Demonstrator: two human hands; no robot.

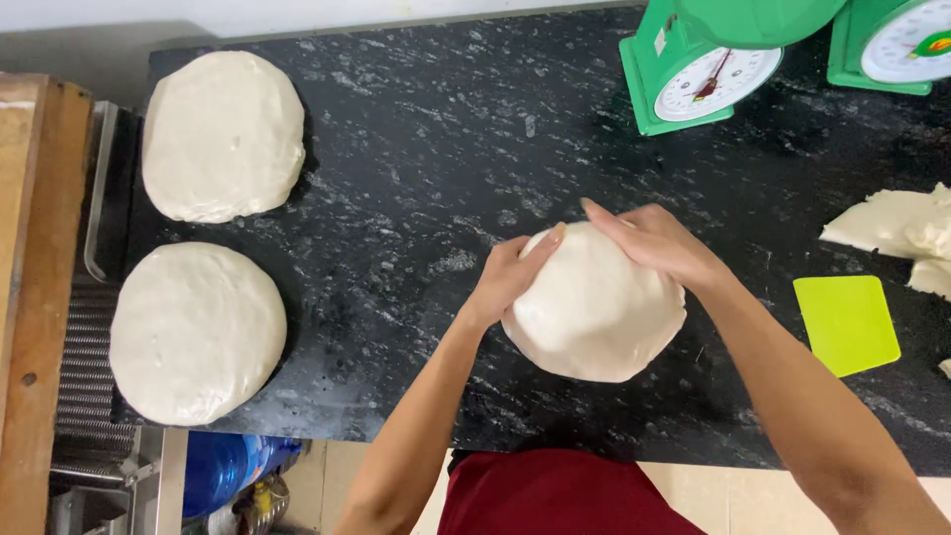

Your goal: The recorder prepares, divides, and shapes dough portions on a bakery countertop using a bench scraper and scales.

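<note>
Centrally, dough ball (594, 312) cupped by both hands, countertop (426, 159) open leftward

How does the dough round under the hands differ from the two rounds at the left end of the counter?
The dough round in the middle is cupped by the left hand and right hand; the upper left round and lower left round lie untouched. The middle one looks domed and a little smaller; the left two sit flatter and wider. All three are pale, smooth and rest on the black stone counter.
</note>
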